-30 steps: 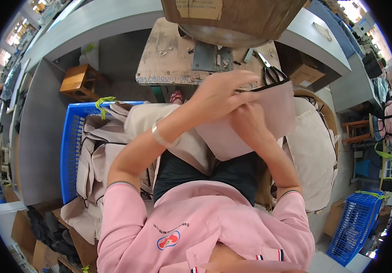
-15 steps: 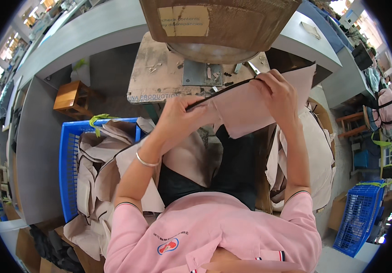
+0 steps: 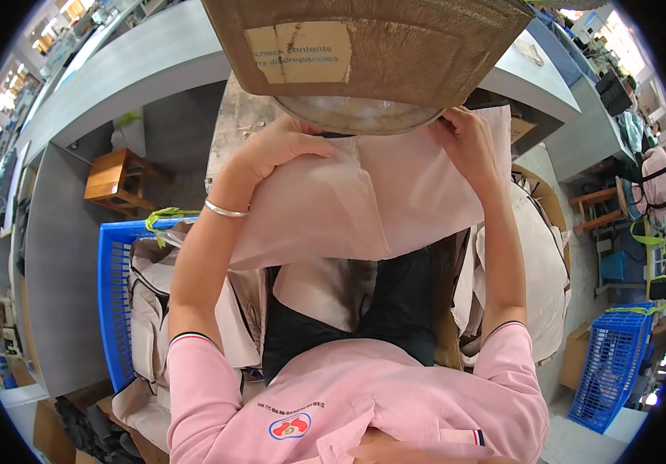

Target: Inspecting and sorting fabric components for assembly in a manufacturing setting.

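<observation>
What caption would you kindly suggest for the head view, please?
Left hand and right hand hold pale fabric by a large brown panel.

Wooden stool [image 3: 109,172] to the left, blue crate [image 3: 609,367] off to the right.
Past the crate I see a pink bag [image 3: 655,182] with black straps, beside a brown wooden chair [image 3: 597,199].

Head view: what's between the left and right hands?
In the head view, pale cloth spans from the left hand to the right hand; a round disc below the brown panel hides part of the cloth's upper edge.
</observation>
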The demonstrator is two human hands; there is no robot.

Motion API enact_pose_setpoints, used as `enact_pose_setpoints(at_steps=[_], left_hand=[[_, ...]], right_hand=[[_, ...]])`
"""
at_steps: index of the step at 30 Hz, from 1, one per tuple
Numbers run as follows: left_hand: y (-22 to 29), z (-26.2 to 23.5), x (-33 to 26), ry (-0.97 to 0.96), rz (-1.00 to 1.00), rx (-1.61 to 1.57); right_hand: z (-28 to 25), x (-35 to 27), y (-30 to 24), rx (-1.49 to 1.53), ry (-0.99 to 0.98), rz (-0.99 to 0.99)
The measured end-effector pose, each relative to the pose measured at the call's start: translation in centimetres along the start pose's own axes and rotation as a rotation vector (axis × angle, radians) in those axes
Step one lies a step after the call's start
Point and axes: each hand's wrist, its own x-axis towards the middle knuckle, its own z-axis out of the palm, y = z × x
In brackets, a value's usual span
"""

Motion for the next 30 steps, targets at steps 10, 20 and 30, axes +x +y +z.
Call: enact_pose_setpoints(at_steps=[10,20,30], left_hand=[[-0.1,-1.0,0.8,0.044,0.011,-0.049],[-0.2,-2.5,1.2,0.066,0.153,-0.052],[-1.5,-0.3,-2.4,-0.118,0.111,0.390]], right_hand=[[-0.2,0.8,0.1,-0.054,-0.024,0.059],[-1.8,0.8,0.2,0.001,0.039,0.101],[-16.3,-7.0,4.4,-0.621,0.213,0.393]])
